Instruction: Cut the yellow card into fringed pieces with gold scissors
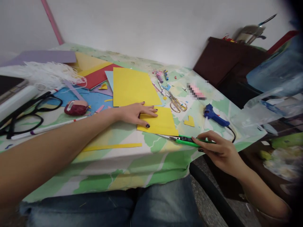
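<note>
My left hand (pixel 136 114) lies spread with its fingers on a smaller yellow sheet (pixel 163 121) near the table's front edge. In my right hand (pixel 220 151) is a green utility knife (pixel 187 140), its blade pointing left along the sheet's front edge. Part of the blade shows beside the paper; whether it touches is hard to tell. Behind my left hand is a larger yellow sheet (pixel 133 86). A narrow yellow strip (pixel 113 147) lies in front of my left forearm.
Gold-handled scissors (pixel 176 102), a blue glue gun (pixel 215 116) and a yellow scrap (pixel 189 121) lie to the right. On the left are black glasses (pixel 30 116), a dark red case (pixel 75 107) and white string (pixel 52 74). A dark cabinet (pixel 227 56) stands beyond.
</note>
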The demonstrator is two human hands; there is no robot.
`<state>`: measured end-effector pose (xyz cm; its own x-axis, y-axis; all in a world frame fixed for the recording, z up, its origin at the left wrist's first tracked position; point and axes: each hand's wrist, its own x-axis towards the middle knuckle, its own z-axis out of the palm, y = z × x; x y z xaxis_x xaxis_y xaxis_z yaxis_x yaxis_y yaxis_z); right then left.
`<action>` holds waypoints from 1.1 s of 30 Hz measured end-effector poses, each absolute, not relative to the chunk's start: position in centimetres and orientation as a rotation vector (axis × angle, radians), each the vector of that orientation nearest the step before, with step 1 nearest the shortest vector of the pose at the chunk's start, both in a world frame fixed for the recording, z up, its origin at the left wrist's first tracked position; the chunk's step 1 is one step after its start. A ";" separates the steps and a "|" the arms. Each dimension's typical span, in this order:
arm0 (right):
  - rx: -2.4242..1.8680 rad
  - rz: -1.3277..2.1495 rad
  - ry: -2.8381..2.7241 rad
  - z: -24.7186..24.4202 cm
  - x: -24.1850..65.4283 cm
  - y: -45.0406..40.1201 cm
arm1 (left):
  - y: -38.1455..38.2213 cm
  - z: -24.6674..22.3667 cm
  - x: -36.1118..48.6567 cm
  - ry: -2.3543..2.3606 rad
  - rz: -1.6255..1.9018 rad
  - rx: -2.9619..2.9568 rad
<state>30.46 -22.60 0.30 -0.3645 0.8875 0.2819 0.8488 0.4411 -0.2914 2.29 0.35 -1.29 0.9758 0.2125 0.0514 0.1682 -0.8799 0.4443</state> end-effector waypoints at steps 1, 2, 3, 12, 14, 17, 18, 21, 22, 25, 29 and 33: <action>-1.470 0.132 -2.300 0.3 30.5 -22.6 | 0.4 -1.4 2.2 0.267 0.121 2.673; -1.467 0.129 -2.299 0.3 30.4 -22.6 | 0.5 -1.5 2.2 0.264 0.109 2.673; -1.463 0.124 -2.299 0.2 30.4 -22.6 | 0.5 -1.6 2.3 0.264 0.101 2.672; -1.441 0.097 -2.337 0.2 30.1 -22.5 | 0.2 -1.2 2.5 0.300 0.031 2.722; -1.444 0.100 -2.344 0.2 30.1 -22.6 | 0.2 -1.1 2.5 0.304 0.003 2.728; -1.453 0.104 -2.337 0.3 30.2 -22.6 | 0.2 -1.0 2.5 0.313 -0.016 2.735; -1.453 0.105 -2.335 0.2 30.1 -22.6 | 0.2 -1.0 2.5 0.313 -0.018 2.736; -1.451 0.097 -2.337 0.2 30.0 -22.5 | 0.2 -1.1 2.5 0.304 -0.020 2.734; -1.449 0.092 -2.338 0.2 30.0 -22.5 | 0.2 -1.1 2.5 0.301 -0.017 2.732; -1.441 0.085 -2.342 0.3 29.8 -22.5 | 0.3 -1.2 2.4 0.291 0.002 2.709; -1.441 0.097 -2.345 0.4 29.9 -22.4 | 0.0 -0.7 2.0 0.239 0.034 2.595; -1.442 0.108 -2.349 0.4 30.0 -22.3 | -0.4 0.3 1.9 0.179 -0.096 2.547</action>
<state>29.98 -22.33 0.45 -0.4009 0.8726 0.2790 0.8434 0.4704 -0.2595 1.94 -0.42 0.28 0.9884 0.1072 -0.1073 0.1488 -0.8237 0.5472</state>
